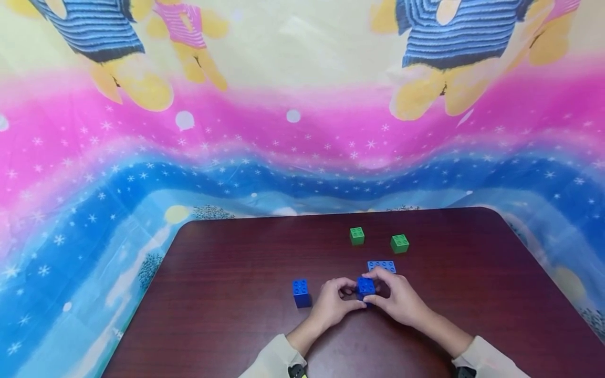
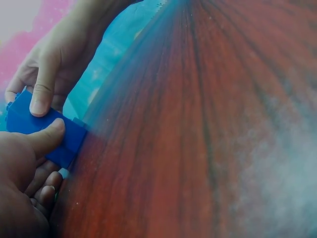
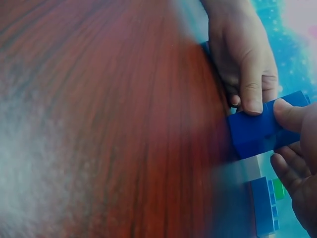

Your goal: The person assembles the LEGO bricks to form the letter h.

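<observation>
Both hands meet at a stack of blue toy building bricks (image 1: pixel 366 286) on the right half of the table. My left hand (image 1: pixel 330 303) grips its lower part, the thumb flat on the near side in the right wrist view. The right hand (image 1: pixel 398 297) holds the upper part between thumb and fingers. In the left wrist view the blue stack (image 2: pixel 72 136) shows both thumbs pressed on one face, close together. Fingers hide much of its far side. Just behind the right fingertips lies a lighter blue eight-stud brick (image 1: pixel 381 265).
To the left of the hands stands a tall blue four-stud block (image 1: pixel 301 293). Two green four-stud bricks, one (image 1: pixel 356 235) left and one (image 1: pixel 399 243) right, sit farther back on the dark wooden table (image 1: pixel 227 262). A printed cloth (image 1: pixel 283 131) hangs behind the table's far edge.
</observation>
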